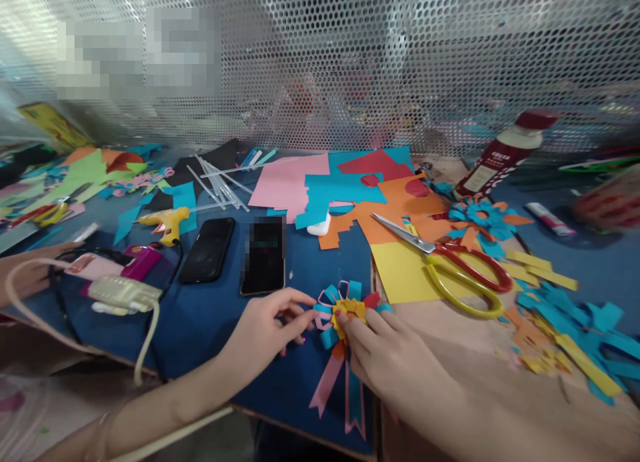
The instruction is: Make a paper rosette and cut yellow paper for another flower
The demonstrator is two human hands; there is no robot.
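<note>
A paper rosette lies on the blue tabletop near the front edge, with blue and pink loops, a yellow folded centre and two notched paper tails hanging toward me. My right hand is closed on it, fingers pressed onto the yellow centre and its right side, hiding part of the loops. My left hand reaches in from the left, thumb and index fingertips drawn together at a pink loop on the rosette's edge. Big scissors with red and yellow handles lie spread beyond my right hand on yellow and orange paper.
Two phones lie left of centre, beside a yellow glue gun, glue sticks and a power strip. Another person's hand rests far left. A bottle leans back right; blue paper strips lie right.
</note>
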